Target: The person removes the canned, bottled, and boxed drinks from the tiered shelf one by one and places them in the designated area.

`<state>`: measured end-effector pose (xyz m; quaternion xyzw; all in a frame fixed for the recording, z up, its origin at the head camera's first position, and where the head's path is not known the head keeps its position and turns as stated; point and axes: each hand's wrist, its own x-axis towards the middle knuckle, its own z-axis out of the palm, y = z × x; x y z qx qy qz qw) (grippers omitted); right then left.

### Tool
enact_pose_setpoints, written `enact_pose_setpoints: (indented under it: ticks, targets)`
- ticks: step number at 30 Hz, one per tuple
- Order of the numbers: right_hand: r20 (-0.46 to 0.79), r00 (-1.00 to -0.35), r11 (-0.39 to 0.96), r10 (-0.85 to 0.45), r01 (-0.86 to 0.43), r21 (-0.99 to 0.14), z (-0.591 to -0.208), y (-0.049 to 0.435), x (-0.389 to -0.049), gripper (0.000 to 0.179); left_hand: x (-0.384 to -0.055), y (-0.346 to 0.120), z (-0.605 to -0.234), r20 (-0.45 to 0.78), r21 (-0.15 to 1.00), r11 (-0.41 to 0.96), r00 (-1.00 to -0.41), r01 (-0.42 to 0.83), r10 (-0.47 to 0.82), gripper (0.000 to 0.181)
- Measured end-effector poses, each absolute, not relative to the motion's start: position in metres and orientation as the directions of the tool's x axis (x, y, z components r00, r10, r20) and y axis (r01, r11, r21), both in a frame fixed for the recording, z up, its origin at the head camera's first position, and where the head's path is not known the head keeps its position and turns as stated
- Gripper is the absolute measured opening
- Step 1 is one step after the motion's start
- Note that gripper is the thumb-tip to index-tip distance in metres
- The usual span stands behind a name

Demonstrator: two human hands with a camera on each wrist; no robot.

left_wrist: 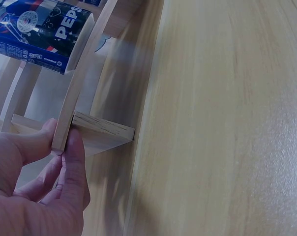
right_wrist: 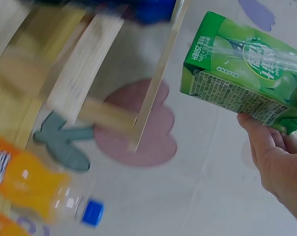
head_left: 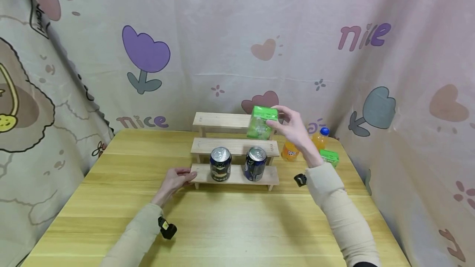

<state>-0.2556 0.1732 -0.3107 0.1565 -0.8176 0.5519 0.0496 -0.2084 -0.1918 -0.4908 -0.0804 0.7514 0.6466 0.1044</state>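
Note:
A three-step wooden rack stands on the table, two dark blue Pepsi cans upright on its lowest step: the left can and the right can. My left hand pinches the left end of that lowest step; the left wrist view has the thumb on top and fingers underneath. Up by the rack's right side, my right hand holds a green juice carton between thumb and fingers. The carton overlaps the top step in the head view, and in the right wrist view it appears apart from the wood.
Right of the rack stand orange soda bottles, a nearer bottle and a blue-capped bottle partly behind my right forearm. Another green carton is beside them. A patterned cloth hangs behind the table.

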Motion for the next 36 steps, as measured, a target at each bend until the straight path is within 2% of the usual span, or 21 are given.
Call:
enact_pose_setpoints:
  ticks: [14, 36]
  targets:
    - [0.222, -0.959, 0.503, -0.176, -0.281, -0.817, -0.326, 0.248, -0.242, 0.042, -0.21, -0.19, -0.492, -0.264, 0.953, 0.152, -0.965, -0.261, -0.002, 0.044]
    - [0.11, -0.982, 0.547, -0.156, -0.178, -0.818, -0.387, 0.296, -0.245, 0.049, -0.208, -0.191, -0.493, -0.263, 0.954, 0.144, -0.965, -0.261, -0.008, 0.045]
